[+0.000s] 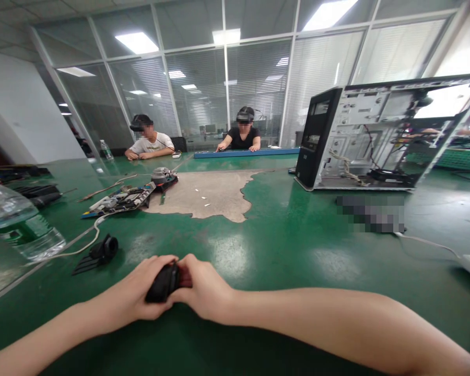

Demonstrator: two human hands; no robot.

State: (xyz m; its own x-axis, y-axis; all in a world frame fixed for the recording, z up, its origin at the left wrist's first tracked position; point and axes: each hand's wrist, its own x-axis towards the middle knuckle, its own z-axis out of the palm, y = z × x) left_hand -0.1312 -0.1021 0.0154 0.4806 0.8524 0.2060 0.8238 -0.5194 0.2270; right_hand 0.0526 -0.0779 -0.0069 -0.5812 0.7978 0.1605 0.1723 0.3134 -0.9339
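Note:
My left hand (141,290) curls its fingers around a small black object (163,283) with a smooth, rounded body; its exact kind is not clear. From the other side, my right hand (203,287) grips the same object, thumb below and fingers at its far edge. Both hands are low over the green tabletop (290,266), near the front. Just beyond my left hand lies a black plastic piece (104,250) with a round part and a flat, slotted base.
An opened computer case (325,141) stands at the right. Circuit boards (121,201) lie at the left, behind a water bottle (18,222). A white cable (90,240) runs across the left side. Two people (151,143) sit across the table, near a blue bar (246,153).

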